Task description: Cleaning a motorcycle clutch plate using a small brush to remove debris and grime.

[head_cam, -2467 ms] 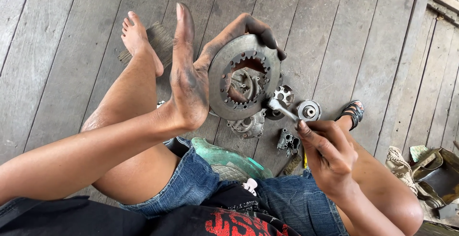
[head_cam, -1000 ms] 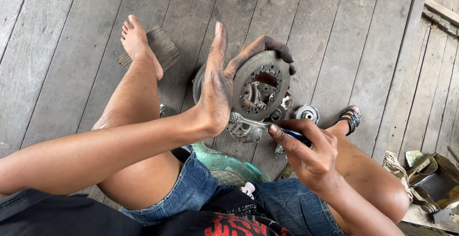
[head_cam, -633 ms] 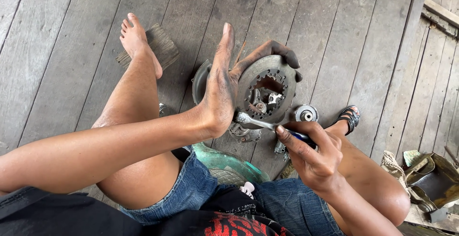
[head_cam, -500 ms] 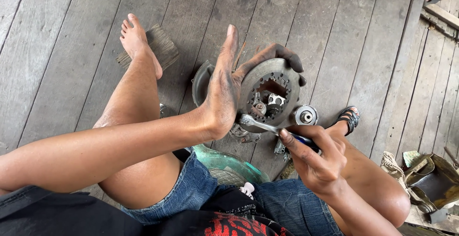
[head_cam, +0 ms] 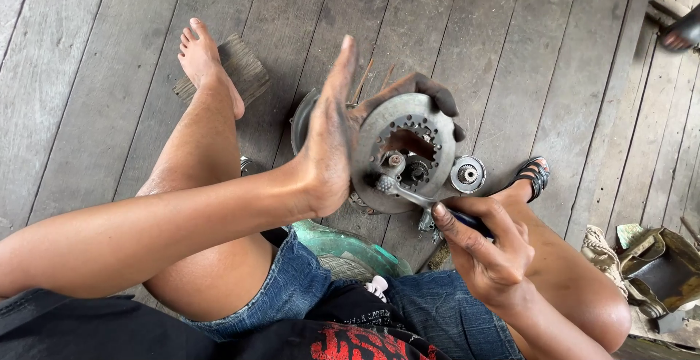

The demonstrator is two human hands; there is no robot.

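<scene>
Right hand (head_cam: 487, 254) grips wrench (head_cam: 412, 194) against left-held clutch disc (head_cam: 408, 148).

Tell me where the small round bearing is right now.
In the head view the small round bearing lies on the plank floor right of centre, beside the clutch disc, just above the right hand holding the ratchet wrench.
</scene>
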